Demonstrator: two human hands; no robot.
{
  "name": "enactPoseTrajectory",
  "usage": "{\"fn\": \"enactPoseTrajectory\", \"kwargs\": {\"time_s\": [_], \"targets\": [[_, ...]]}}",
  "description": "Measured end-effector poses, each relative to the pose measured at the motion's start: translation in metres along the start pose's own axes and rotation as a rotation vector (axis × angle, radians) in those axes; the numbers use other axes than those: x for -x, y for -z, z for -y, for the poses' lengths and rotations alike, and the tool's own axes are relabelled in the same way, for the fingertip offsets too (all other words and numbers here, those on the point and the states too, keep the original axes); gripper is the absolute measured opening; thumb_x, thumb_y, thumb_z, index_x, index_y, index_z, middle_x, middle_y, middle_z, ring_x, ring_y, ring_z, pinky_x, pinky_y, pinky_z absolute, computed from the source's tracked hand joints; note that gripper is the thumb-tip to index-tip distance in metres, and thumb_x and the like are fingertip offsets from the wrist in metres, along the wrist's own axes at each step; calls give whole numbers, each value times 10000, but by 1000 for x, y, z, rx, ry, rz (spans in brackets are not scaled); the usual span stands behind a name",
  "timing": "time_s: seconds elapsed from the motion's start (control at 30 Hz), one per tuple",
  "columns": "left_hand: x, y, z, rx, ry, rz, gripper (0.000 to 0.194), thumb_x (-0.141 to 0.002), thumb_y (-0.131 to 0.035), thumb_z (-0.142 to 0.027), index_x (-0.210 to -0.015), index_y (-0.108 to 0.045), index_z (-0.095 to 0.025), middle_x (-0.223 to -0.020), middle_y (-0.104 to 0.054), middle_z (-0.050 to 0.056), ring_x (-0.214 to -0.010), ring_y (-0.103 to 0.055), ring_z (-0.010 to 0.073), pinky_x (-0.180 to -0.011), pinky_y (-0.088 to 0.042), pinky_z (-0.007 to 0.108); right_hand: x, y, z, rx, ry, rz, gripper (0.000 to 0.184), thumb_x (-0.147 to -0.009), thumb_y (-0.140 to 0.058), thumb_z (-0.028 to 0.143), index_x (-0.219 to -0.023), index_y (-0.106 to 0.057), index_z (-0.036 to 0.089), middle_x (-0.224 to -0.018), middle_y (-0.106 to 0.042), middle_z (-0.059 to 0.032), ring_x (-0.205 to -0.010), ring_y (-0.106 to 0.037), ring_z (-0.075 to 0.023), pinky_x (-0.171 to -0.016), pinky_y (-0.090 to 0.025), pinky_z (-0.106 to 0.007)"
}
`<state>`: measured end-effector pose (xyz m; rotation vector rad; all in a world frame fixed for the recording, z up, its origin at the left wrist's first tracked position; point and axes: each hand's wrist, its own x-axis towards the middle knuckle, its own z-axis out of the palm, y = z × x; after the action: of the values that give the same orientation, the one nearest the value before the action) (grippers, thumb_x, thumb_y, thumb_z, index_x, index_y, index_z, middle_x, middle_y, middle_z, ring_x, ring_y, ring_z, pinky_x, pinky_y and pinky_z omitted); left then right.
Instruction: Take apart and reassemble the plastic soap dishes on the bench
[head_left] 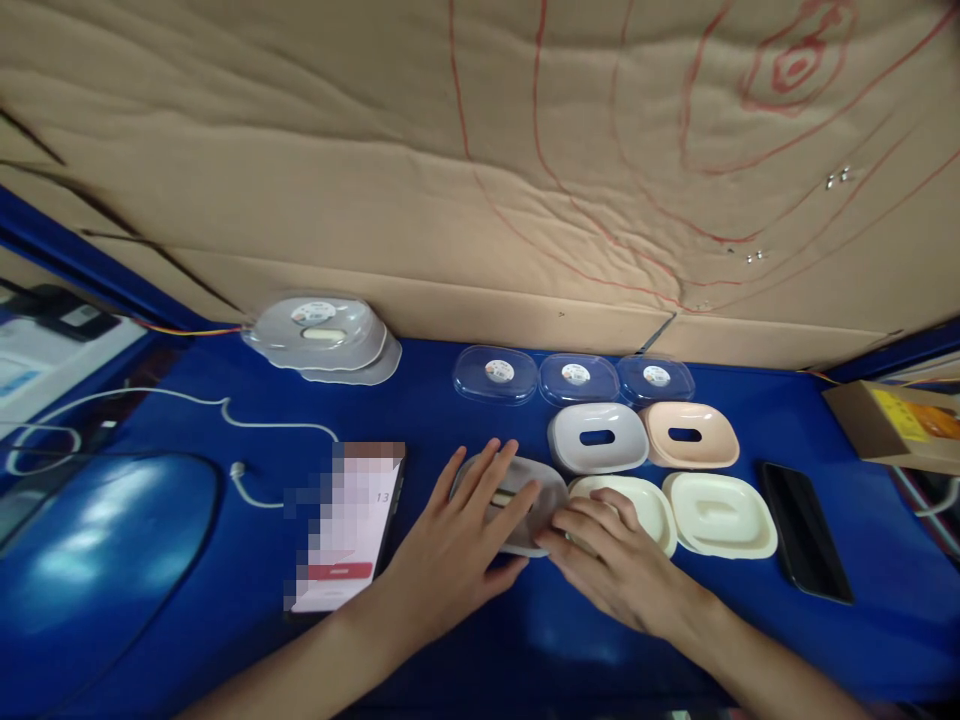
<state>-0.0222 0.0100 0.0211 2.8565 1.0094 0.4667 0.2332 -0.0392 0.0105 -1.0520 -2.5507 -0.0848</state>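
My left hand [465, 540] lies with spread fingers over a grey oval soap dish [551, 487], covering much of it. Between the fingers, part of a pale slot in the dish shows. At the dish's right rim, my right hand [611, 555] has bent fingers drawn together, with the thumb and index tips at the edge. Beneath the right hand sits a cream dish [656, 520], partly hidden. Beside it are another cream dish [720, 515], a light grey slotted piece [566, 440] and a peach slotted piece [716, 437].
Three clear lids [480, 385] stand in a row behind. At back left is a stack of grey dishes [375, 365] topped by a clear cover. A lit phone [352, 530] lies left, a dark phone [806, 530] right. White cable [277, 424] and a cardboard box [855, 425] flank the blue table.
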Motion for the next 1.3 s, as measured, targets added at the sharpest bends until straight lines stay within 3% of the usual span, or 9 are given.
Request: {"fn": "enactPoseTrajectory", "kwargs": {"time_s": [0.27, 0.5, 0.8, 1.0, 1.3], "targets": [[1, -5, 6, -29, 33, 34, 632, -967, -702, -531, -1494, -586, -201, -1646, -473, 225, -1422, -549, 412, -1142, -436, 568, 1, -2, 2, 8, 6, 38, 349, -1023, -576, 129, -1346, -678, 212, -1195, -741, -82, -1154, -644, -247, -1101, -434, -464], [0, -7, 9, -37, 2, 82, 823, -922, -759, -567, -1601, -458, -211, -1685, -415, 223, -1531, -434, 410, -1174, -427, 595, 5, -6, 3, 25, 15, 95, 394, -1026, -554, 118, -1388, -653, 239, -1209, -749, -65, -1190, -627, -235, -1127, -440, -446], [1, -7, 10, -62, -10, 89, 823, -944, -700, -625, -1615, -441, -226, -1697, -398, 216, -1530, -443, 409, -1161, -447, 600, 1, -4, 1, -38, 16, 106, 347, -1068, -493, 172, -1369, -662, 212, -1212, -750, -81, -1178, -611, -245, -1090, -429, -458], [1, -7, 9, -46, 16, 100, 842, -900, -769, -611, -1587, -467, -230, -1647, -476, 218, -1472, -511, 406, -1108, -487, 573, -3, 3, 0, -52, 27, 90, 325, -1062, -505, 155, -1336, -676, 194, -1183, -749, -79, -1149, -616, -244, -1077, -410, -446], [0, -4, 8, 47, 94, 206, 819, -874, -814, -521, -1560, -487, -218, -1573, -529, 216, -1398, -550, 423, -1089, -485, 588, -2, 1, -1, -62, -20, 65, 292, -1060, -536, 157, -1303, -688, 210, -1236, -747, -79, -1193, -617, -250, -1096, -378, -446]]}}
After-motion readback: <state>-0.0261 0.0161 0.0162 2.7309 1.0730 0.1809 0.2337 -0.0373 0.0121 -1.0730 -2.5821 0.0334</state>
